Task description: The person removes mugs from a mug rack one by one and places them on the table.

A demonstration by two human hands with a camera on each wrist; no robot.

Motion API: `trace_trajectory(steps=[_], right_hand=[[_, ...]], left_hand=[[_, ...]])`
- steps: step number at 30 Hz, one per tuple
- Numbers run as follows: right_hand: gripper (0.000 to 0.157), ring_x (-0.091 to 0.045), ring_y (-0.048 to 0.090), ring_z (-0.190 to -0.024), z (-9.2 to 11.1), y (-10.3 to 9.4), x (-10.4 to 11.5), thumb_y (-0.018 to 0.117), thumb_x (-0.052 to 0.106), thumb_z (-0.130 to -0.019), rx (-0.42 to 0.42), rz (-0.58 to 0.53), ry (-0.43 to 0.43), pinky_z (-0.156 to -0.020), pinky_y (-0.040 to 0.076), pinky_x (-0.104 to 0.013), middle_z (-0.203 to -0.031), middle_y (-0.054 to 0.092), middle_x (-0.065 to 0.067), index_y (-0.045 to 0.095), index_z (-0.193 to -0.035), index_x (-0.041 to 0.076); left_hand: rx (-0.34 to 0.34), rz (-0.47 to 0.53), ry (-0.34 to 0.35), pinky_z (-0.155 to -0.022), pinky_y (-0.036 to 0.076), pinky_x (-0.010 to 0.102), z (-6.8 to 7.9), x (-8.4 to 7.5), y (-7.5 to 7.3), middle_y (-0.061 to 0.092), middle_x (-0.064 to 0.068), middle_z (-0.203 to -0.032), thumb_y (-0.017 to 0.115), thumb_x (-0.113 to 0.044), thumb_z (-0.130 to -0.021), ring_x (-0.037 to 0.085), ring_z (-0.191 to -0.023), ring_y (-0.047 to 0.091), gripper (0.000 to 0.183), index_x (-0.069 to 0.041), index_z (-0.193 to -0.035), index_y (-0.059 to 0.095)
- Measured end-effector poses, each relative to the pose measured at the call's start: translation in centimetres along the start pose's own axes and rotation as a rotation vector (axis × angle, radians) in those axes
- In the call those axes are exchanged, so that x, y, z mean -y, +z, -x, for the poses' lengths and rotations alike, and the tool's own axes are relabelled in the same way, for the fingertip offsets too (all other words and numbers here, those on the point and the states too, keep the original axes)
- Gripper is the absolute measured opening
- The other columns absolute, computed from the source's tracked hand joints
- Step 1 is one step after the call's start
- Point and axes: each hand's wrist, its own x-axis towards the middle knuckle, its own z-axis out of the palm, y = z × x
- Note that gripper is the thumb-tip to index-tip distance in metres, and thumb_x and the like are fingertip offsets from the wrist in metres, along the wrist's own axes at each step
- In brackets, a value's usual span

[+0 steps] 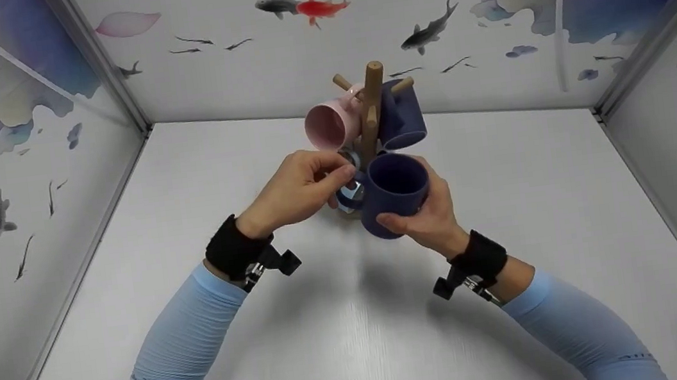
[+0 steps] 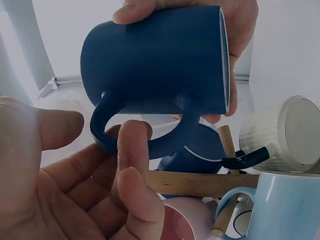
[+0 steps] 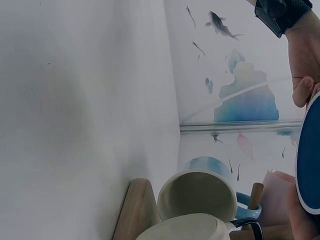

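A dark blue mug (image 1: pixel 382 207) is held up in front of a wooden mug tree (image 1: pixel 371 102), its mouth facing upward in the head view. My right hand (image 1: pixel 436 220) grips the mug round its body, thumb on the near side. From the left, my left hand (image 1: pixel 296 188) has its fingers at the mug's handle (image 2: pixel 172 137). In the left wrist view these fingers curl about the handle's outer bend, while the thumb stands apart from it. Only the mug's rim and inside (image 3: pixel 310 155) show at the edge of the right wrist view.
On the tree hang a pink mug (image 1: pixel 330 123), a second dark blue mug (image 1: pixel 402 117), a light blue mug (image 2: pixel 285 207) and a white mug (image 2: pixel 282 135) with a dark handle. The tree stands on a white table (image 1: pixel 357 342) enclosed by panels (image 1: pixel 170 81) printed with fish.
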Motion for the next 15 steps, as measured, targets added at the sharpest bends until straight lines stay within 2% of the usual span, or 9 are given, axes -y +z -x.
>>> trace_trajectory(steps=[4, 8, 15], right_hand=[[0.084, -0.021, 0.074, -0.125, 0.3, 0.0, -0.2, 0.1, 0.017, -0.076, 0.029, 0.024, 0.002, -0.116, 0.057, -0.033, -0.14, 0.077, -0.005, 0.061, -0.147, -0.006], [0.087, -0.021, 0.073, -0.127, 0.5, 0.0, -0.6, 0.1, 0.013, -0.073, 0.051, 0.047, -0.017, -0.117, 0.056, -0.033, -0.14, 0.076, -0.006, 0.06, -0.148, -0.007], [0.086, -0.02, 0.074, -0.124, 0.9, -0.1, -1.1, 0.099, 0.009, -0.07, 0.075, 0.058, -0.049, -0.115, 0.056, -0.032, -0.137, 0.077, -0.008, 0.061, -0.146, -0.005]], left_hand=[[0.031, -0.019, -0.018, -0.062, 0.053, 0.022, 0.0, 0.0, 0.1, 0.077, 0.012, -0.088, 0.068, -0.025, -0.113, 0.009, -0.064, 0.066, 0.027, -0.003, -0.101, 0.08], [0.097, -0.029, -0.05, -0.062, 0.053, 0.023, 0.2, 0.0, 0.0, 0.078, 0.014, -0.089, 0.066, -0.027, -0.114, 0.009, -0.063, 0.066, 0.03, -0.004, -0.097, 0.078], [0.193, 0.008, -0.119, -0.06, 0.053, 0.023, 0.4, 0.2, 0.2, 0.074, 0.007, -0.085, 0.065, -0.026, -0.114, 0.008, -0.059, 0.06, 0.031, -0.006, -0.093, 0.077]])
